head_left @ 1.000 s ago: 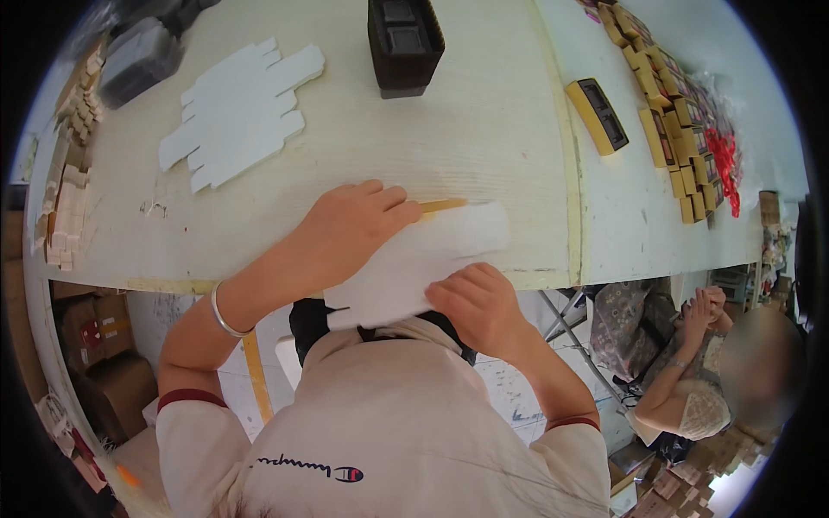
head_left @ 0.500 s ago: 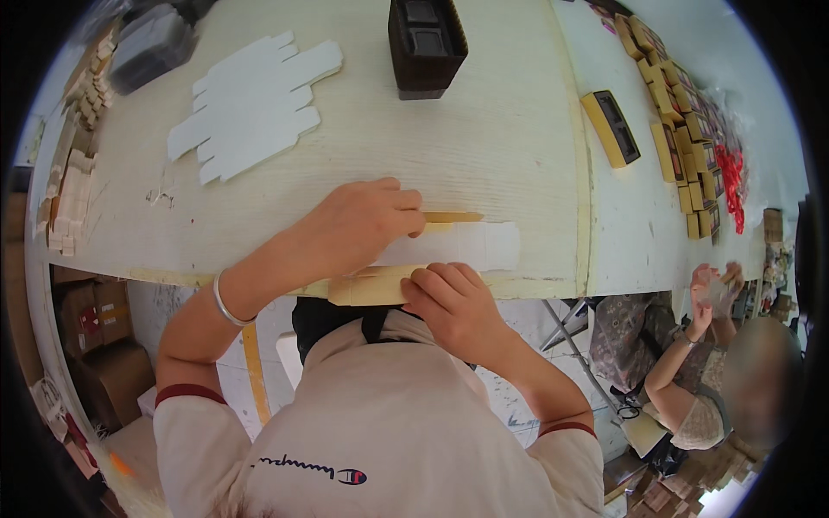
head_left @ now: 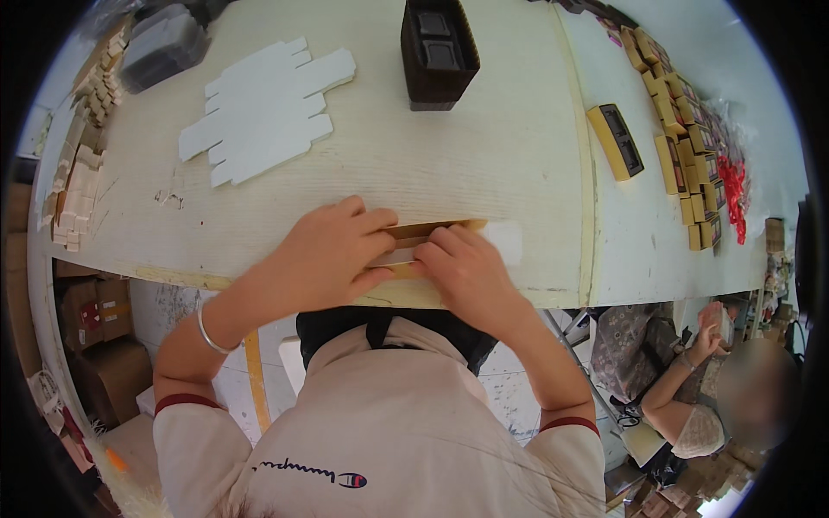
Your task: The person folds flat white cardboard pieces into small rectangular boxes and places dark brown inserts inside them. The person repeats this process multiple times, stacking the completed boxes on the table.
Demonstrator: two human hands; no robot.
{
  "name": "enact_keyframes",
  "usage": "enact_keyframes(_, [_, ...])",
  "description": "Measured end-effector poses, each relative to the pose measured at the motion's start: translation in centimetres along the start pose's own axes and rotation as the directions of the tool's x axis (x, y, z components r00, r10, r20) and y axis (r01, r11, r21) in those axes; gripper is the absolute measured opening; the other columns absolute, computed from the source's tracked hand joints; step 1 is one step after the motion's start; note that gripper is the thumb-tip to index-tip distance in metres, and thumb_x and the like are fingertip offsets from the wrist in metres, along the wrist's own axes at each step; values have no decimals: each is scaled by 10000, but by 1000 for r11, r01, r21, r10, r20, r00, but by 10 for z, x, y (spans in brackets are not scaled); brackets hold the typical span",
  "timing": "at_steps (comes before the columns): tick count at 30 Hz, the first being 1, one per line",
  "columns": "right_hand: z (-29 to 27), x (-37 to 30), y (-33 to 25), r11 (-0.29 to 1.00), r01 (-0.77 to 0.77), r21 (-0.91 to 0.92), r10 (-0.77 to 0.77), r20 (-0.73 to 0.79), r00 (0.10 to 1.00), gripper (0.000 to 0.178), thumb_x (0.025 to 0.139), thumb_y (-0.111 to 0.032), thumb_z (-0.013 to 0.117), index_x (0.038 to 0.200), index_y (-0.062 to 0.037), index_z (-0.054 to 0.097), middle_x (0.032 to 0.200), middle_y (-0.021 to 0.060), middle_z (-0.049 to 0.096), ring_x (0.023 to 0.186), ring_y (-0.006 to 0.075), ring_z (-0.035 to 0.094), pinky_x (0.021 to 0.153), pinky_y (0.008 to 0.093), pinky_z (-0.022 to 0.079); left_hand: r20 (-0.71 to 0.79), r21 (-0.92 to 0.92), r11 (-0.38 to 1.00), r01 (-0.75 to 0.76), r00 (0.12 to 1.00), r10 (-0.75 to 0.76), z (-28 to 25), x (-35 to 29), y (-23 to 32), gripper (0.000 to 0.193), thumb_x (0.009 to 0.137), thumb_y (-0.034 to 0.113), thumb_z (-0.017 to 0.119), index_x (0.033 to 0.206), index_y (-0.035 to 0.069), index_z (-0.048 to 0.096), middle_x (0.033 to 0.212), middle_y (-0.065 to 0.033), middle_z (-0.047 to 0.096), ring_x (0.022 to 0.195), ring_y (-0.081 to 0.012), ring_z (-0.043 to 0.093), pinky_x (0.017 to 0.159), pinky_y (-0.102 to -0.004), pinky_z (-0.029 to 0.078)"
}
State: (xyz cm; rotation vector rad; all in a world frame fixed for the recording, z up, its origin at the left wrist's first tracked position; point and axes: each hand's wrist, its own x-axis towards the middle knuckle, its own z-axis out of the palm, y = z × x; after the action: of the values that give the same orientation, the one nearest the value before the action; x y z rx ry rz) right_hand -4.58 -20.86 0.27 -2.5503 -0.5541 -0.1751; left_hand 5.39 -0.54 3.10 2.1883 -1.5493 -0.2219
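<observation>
A partly folded cardboard box (head_left: 423, 230), gold outside and white inside, lies at the table's near edge in front of me. Its long far and near walls stand up. My left hand (head_left: 332, 252) grips its left end, fingers at the far wall and thumb at the near one. My right hand (head_left: 466, 269) has its bent fingers pressed together on the box's middle, reaching over the near wall; the fingertips are partly hidden. A white flap (head_left: 503, 242) lies flat at the right end.
White unfolded box blanks (head_left: 268, 112) lie at the far left. A dark bin (head_left: 432, 93) holds black trays. One gold box (head_left: 615, 142) with a black insert stands right, near stacked gold boxes (head_left: 686, 164). A person (head_left: 691, 371) sits at the right with hands raised.
The near wall has been folded up from the table edge. My right hand moved up and onto the box; my left hand shifted slightly left and down, with its thumb at the near wall.
</observation>
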Motion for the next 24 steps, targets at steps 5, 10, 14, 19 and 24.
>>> enact_keyframes(5, [-14,5,-1,933,57,-355,-105,-119,987,183,731,-26,603,907,-60,570,1027,98,567,845,222,524,739,363,425,-131,-45,971,234,962,-238,32,-5,22,283,725,210,745,894,29,609,1005,-89,525,804,-264,542,685,-355,487])
enact_keyframes(10, [-11,-16,-6,992,59,108,-69,91,993,283,732,-77,704,991,-71,590,1109,99,557,925,272,540,812,389,436,60,-253,923,290,957,-284,16,10,32,415,717,260,770,983,-6,595,1055,-132,499,832,-293,587,712,-359,507])
enact_keyframes(14, [-23,-23,11,971,32,236,-35,10,999,294,723,-90,749,962,-49,582,1048,93,538,923,289,538,811,370,442,158,-371,928,32,987,29,-5,-7,5,382,741,167,762,1054,30,590,1112,-123,505,948,-298,588,758,-365,504])
enact_keyframes(19, [-19,-24,16,966,18,260,-16,-9,1000,288,686,-82,768,893,-43,573,1017,95,530,901,297,531,799,379,445,114,-162,987,-13,993,31,8,0,-2,384,661,215,807,1009,139,667,1193,-71,484,1007,-252,539,812,-364,482])
enact_keyframes(24, [-20,-19,19,960,27,278,-7,-74,997,250,683,-63,747,811,-39,533,966,103,529,849,293,521,773,382,441,-164,-20,947,-322,935,314,19,19,-13,357,594,271,820,876,119,665,1062,-45,543,799,-229,541,699,-343,479])
